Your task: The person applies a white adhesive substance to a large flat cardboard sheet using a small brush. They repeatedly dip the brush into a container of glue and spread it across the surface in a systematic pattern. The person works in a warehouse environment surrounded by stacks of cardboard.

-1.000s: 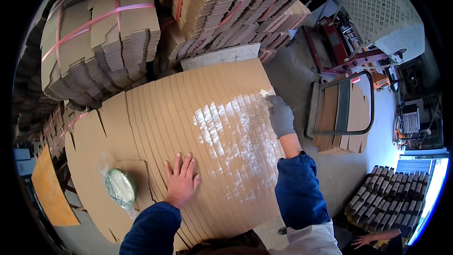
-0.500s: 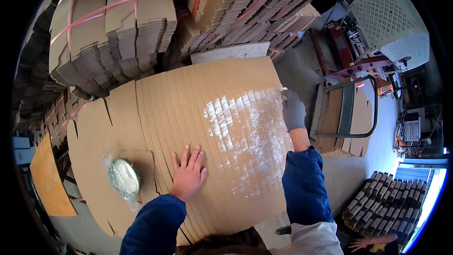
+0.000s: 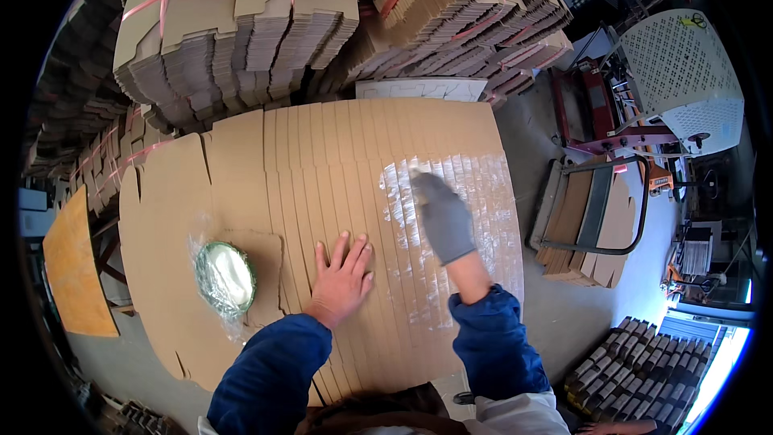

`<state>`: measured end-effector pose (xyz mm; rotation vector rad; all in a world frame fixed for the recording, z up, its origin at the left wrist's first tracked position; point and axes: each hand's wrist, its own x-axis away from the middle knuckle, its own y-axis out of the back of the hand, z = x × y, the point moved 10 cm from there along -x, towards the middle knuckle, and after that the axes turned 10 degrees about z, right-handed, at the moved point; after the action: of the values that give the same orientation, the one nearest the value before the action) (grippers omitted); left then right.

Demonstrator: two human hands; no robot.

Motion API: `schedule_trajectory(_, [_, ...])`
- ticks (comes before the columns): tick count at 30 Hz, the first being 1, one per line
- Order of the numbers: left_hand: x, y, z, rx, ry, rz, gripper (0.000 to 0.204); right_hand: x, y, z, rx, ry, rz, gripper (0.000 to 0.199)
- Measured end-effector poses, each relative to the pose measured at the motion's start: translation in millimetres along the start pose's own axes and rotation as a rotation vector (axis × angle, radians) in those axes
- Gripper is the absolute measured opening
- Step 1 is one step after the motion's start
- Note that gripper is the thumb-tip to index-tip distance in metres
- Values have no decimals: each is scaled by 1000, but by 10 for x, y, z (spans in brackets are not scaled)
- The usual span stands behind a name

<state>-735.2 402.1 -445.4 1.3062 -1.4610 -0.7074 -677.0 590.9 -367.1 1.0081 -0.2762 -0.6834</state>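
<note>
Overlapping flat cardboard sheets (image 3: pixel 322 137) are fanned out in front of me, their edges forming narrow strips. My left hand (image 3: pixel 342 280), bare, lies flat on them with its fingers spread. My right hand (image 3: pixel 445 221), in a grey glove, is closed over the left part of a wet, shiny white smear (image 3: pixel 483 217) that runs across the strips. Something small and pale shows at its fingertips, too hidden to name. To the left of my left hand, a round green-rimmed bowl (image 3: pixel 227 278) of white paste, wrapped in clear plastic, sits on the cardboard.
Strapped stacks of cardboard (image 3: pixel 241 32) rise behind the sheets. A hand trolley (image 3: pixel 592 205) with cardboard and a machine with a perforated cover (image 3: pixel 684 72) stand at the right. Dark bundled pieces (image 3: pixel 628 374) lie lower right, near another person's hand (image 3: pixel 616 428). A wooden board (image 3: pixel 76 266) leans at left.
My right hand has swept left from the right edge of the sheets to the left part of the white smear. My left hand stays flat on the cardboard. The view has shifted slightly.
</note>
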Motion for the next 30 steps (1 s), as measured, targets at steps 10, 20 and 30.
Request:
schedule_trajectory(10, [31,19,48,-20,-22,-47,57,-195,97,-454,-186,-198,79,19])
schedule_trajectory(20, [43,21,25,23,-25,-31,53,-230,282,-773,-25,-297,69,17])
schedule_trajectory(30, [693,250,217,93,60,-39,58,-199,-140,661,-230,-48,97,26])
